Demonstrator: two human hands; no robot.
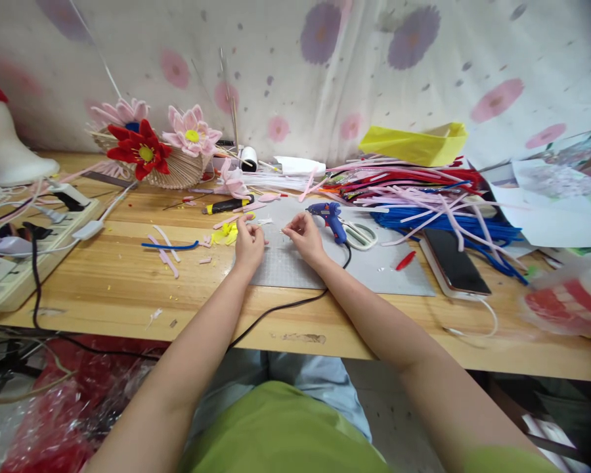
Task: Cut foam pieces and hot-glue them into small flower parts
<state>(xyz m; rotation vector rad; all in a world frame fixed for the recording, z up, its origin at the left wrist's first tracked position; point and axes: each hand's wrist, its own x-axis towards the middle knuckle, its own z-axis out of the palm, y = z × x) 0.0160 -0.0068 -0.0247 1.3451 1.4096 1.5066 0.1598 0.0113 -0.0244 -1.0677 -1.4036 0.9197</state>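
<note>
My left hand (250, 244) is closed over the left edge of the grey cutting mat (295, 263), fingertips together. A bit of yellow shows at its fingertips, but what it grips is too small to make out. Across a narrow gap, my right hand (304, 239) pinches with thumb and forefinger; something tiny and whitish shows at the tips. Yellow fuzzy pieces (224, 233) lie just left of my left hand. Right beside my right hand rest a blue glue gun (329, 218) with a black cord and a pair of white-handled scissors (362, 235).
A box cutter (229, 204) lies behind my left hand. Pipe cleaners (423, 190) are heaped at the back right, near a phone (456, 263). Fuzzy flowers (142, 152) stand back left. A power strip (44, 246) occupies the left side; the glue gun's cord crosses the table front.
</note>
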